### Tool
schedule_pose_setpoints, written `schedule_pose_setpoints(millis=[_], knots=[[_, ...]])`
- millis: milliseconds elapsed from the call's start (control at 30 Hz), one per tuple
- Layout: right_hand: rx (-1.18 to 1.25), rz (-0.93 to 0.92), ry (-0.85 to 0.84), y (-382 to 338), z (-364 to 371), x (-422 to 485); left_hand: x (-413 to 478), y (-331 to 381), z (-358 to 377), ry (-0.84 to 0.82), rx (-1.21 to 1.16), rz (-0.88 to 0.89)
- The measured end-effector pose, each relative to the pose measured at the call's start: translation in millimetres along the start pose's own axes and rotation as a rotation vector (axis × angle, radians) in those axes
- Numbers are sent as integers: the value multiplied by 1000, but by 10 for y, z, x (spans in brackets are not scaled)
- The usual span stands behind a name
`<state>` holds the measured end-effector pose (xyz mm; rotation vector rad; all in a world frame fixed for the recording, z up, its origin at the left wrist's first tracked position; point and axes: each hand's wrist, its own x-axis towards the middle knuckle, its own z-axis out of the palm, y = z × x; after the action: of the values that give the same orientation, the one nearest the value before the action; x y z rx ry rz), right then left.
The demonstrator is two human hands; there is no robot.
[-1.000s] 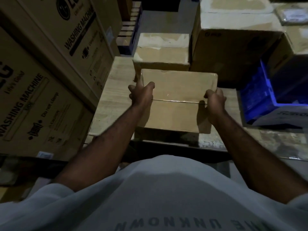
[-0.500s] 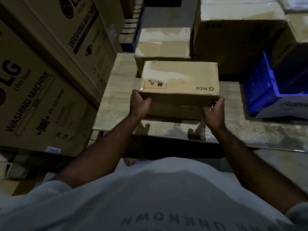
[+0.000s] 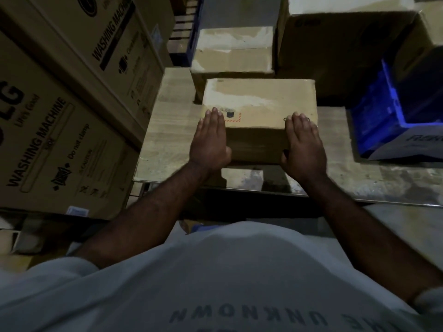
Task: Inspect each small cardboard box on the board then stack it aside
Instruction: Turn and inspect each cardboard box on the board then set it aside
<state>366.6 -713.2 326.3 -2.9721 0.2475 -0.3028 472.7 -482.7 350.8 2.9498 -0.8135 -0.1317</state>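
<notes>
Cardboard dead ahead: the small box (image 3: 260,104) appears to rest on the board (image 3: 163,140) at twelve o'clock, its near face towards us. Our left hand (image 3: 211,142) lies flat on its seven o'clock corner and our right hand (image 3: 303,142) on the five o'clock one. Fingers are straight and together, tips lapping the top edge, nothing curled round it. A second box (image 3: 233,51) stands just behind at twelve, a blue crate (image 3: 383,116) at two, washing machine cartons (image 3: 60,140) at nine. To do this well, we reckon, we press evenly with both palms so the box turns without skewing, read every face for dents and torn tape, and mind the board's near edge before we carry it off to the stack
</notes>
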Motion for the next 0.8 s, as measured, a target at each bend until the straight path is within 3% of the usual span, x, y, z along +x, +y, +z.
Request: schedule_pose_setpoints(millis=[400, 567, 800], knots=[[-17, -5, 30, -12, -93, 25, -5, 45, -40, -65, 45, -27], [26, -26, 55, 27, -147, 161, 78, 16, -113, 3, -45, -29], [20, 41, -155, 176, -248, 730, 597, -143, -213, -59, -5, -12]])
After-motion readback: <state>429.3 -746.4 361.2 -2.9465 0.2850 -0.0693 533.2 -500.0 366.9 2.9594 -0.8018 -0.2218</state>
